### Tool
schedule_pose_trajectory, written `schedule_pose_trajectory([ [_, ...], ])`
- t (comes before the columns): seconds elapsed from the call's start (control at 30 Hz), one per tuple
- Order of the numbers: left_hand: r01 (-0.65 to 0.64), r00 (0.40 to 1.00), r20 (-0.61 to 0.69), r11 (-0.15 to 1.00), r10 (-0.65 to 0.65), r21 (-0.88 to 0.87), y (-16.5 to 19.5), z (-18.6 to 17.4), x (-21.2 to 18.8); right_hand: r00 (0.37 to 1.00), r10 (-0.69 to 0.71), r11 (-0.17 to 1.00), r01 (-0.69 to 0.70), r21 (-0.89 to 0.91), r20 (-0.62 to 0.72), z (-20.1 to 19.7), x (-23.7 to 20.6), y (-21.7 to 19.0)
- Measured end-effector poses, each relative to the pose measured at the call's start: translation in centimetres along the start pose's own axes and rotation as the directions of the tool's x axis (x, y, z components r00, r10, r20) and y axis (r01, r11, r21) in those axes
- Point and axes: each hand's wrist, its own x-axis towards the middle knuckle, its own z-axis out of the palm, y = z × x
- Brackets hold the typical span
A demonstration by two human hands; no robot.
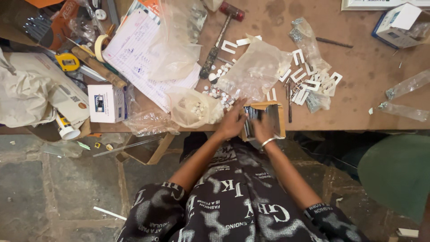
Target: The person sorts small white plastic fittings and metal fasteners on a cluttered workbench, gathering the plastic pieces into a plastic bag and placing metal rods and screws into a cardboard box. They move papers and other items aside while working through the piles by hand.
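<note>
Both hands, left hand (pixel 231 123) and right hand (pixel 264 129), have fingers clamped on a shiny small box (pixel 265 118) at the tabletop's (pixel 367 67) near edge; white brackets (pixel 313 80) lie scattered beyond, unpacked.

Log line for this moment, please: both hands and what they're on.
left hand: on small open cardboard box, grip unclear | right hand: holding box at brown wooden table edge | beside: clear plastic bag of white bits

Open passage: bare brown tabletop (pixel 367 71) at right centre of the frame.
Blocked, centre: plastic bags (pixel 257 67), hammer (pixel 219 38) and white brackets (pixel 313 83) crowd the surface just above the small cardboard box (pixel 268 118).
Blocked, left: notebook (pixel 139 49), white carton (pixel 106 103), tape measure (pixel 68 62).
</note>
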Motion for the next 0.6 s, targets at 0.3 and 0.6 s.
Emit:
schedule_pose_trajectory([
  [0.3, -0.007, 0.994, 0.107, 0.995, 0.017, -0.096, -1.7, -0.4, 0.7, 0.961, 0.073, 0.972, -0.128, -0.195, -0.268, 2.5, 1.7, -0.4],
  [0.6, -0.013, 0.994, 0.104, 0.993, 0.025, -0.113, -2.7, 0.1, 0.6, 0.981, 0.180, 0.938, -0.192, -0.287, -0.067, 3.2, 0.3, -1.5],
])
